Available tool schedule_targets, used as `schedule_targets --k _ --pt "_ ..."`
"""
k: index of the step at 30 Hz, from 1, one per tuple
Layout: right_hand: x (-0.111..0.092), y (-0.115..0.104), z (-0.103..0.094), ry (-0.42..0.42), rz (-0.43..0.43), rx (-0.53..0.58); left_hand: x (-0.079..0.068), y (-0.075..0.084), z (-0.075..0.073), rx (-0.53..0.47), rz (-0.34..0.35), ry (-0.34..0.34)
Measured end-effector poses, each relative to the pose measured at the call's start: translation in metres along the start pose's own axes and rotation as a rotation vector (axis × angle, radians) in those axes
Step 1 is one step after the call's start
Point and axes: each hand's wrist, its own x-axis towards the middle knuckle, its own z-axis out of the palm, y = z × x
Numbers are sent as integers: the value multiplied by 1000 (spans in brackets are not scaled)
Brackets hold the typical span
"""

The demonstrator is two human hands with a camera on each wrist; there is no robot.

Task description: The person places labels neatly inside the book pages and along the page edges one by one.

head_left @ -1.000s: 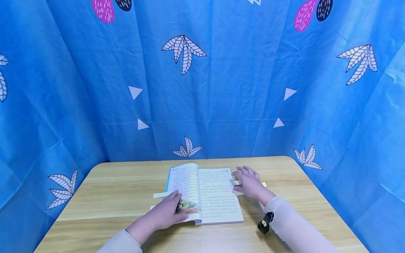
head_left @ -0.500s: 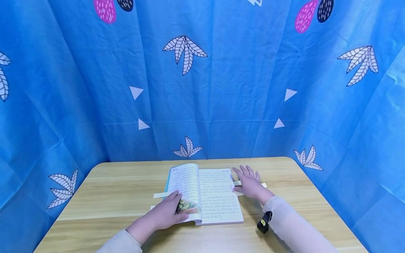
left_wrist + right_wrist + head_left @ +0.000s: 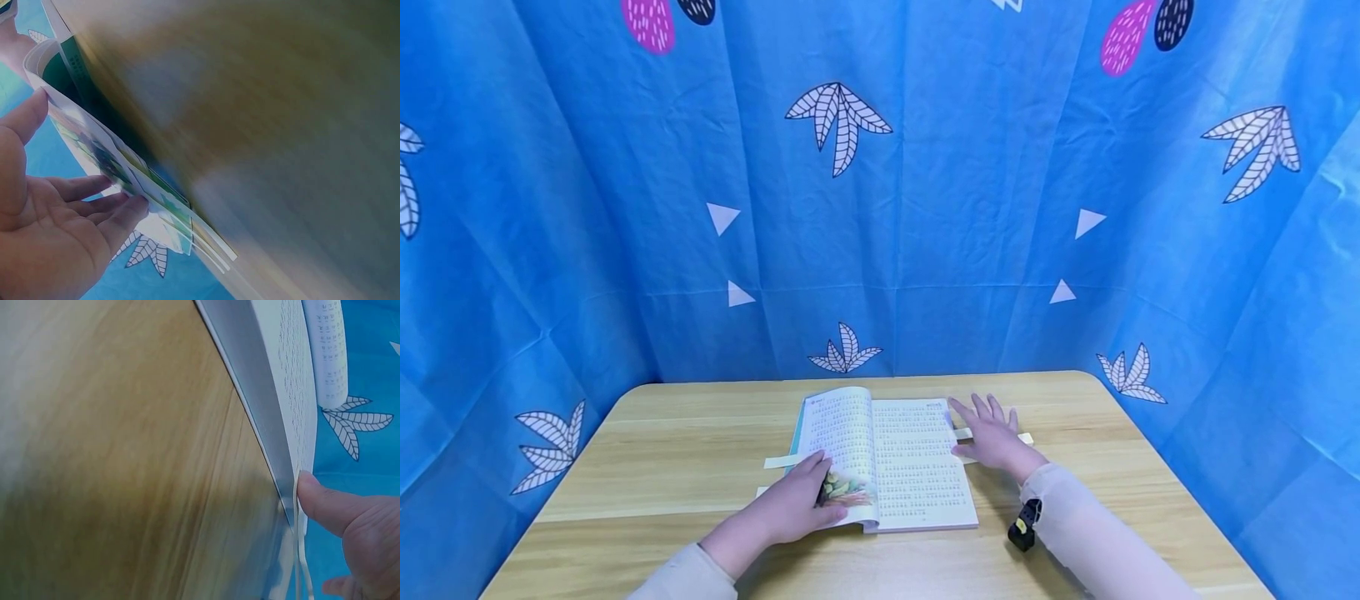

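An open book (image 3: 917,475) lies on the table, its left pages arched up and showing a printed picture low down. My left hand (image 3: 790,504) rests on the lower left page, with the thumb near the bottom edge. In the left wrist view, the extended fingers of that hand touch the picture page (image 3: 103,147). My right hand (image 3: 995,437) is at the book's right edge with its fingers spread. The right wrist view shows its thumb (image 3: 325,500) touching the page edge beside pale strips (image 3: 298,562). The palm of this hand is partly out of that view.
Pale paper strips stick out from the book, one on the left (image 3: 782,461) and others beneath the right hand. The wooden table (image 3: 685,450) has a blue patterned curtain (image 3: 970,183) behind and at both sides. A black device (image 3: 1024,527) hangs at the right wrist.
The fingers of my right hand have lifted, straightened and spread apart, while its thumb stays at the page edge. My left hand and the book look unmoved.
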Motion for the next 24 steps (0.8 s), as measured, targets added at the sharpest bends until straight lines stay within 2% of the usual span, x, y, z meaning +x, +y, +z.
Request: schedule_targets --k 9,24 --pt "-7 -2 -3 -26 -10 0 -1 1 -1 36 15 9" --pt "-9 3 -3 -63 -1 20 0 1 -1 45 0 1"
